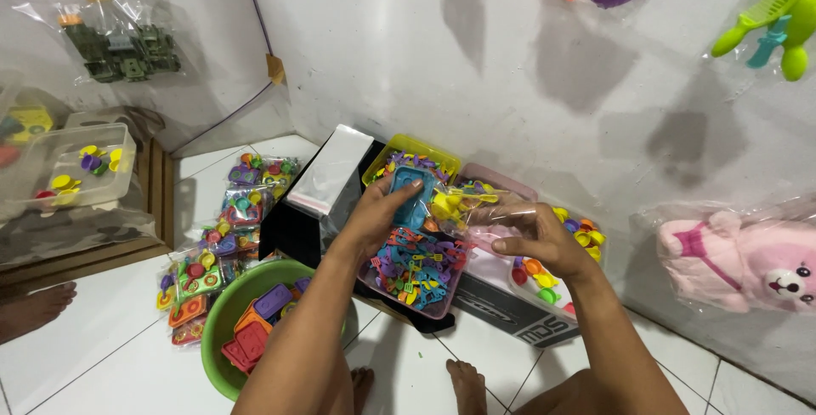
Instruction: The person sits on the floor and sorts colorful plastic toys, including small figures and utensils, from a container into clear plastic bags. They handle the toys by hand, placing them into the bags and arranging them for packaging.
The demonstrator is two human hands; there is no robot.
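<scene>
Clear bag [476, 207], contents blurred, between both hands [378, 211].

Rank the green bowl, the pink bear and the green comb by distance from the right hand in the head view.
From the right hand:
1. Pink bear, bagged, to its right against the wall.
2. Green bowl, lower left on the floor.
3. Green comb, top right on the wall.

- A green bowl [223, 330] of flat red, orange and purple pieces stood on the white tile floor [102, 347].
- A pink plush toy [748, 266] in clear wrap leaned against the wall.
- Packed toy bags [229, 228] lay heaped beside the bowl.
</scene>
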